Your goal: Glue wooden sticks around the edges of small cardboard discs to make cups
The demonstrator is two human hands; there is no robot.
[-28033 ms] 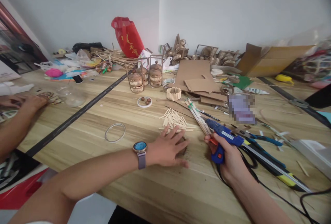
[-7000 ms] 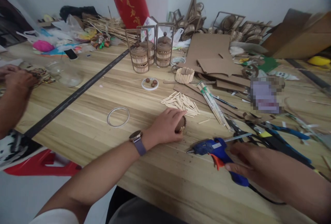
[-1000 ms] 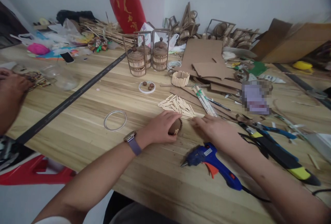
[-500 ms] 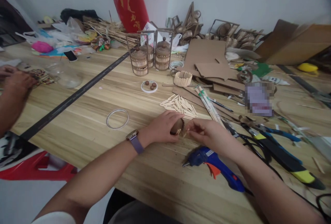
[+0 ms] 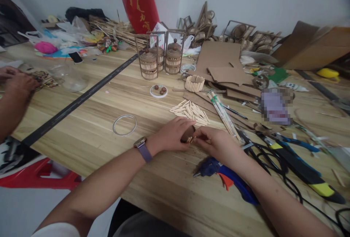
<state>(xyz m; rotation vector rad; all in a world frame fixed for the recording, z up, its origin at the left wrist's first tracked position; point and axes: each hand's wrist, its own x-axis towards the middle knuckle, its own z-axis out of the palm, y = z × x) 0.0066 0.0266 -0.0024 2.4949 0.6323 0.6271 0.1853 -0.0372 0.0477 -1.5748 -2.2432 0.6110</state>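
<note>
My left hand (image 5: 175,135), with a watch on the wrist, is curled round a small round brown piece (image 5: 188,134) on the table. Short pale sticks stand at the near edge of that piece. My right hand (image 5: 209,138) is closed in a pinch at its right side, fingertips against a short pale stick (image 5: 190,139). Beyond my hands lies a pile of short sticks (image 5: 191,112). The blue glue gun (image 5: 212,167) lies under my right forearm, its nozzle pointing left.
A white ring (image 5: 124,125) lies to the left, and another ring (image 5: 159,91) holds several brown beads. Lidded stick baskets (image 5: 149,65) stand behind. Pliers (image 5: 303,167), black cables and cardboard (image 5: 218,56) cover the right. Another person's hands (image 5: 20,82) work at far left.
My right hand has moved left with its pinched stick, up against the round brown piece. My left hand has stayed in place around the piece.
</note>
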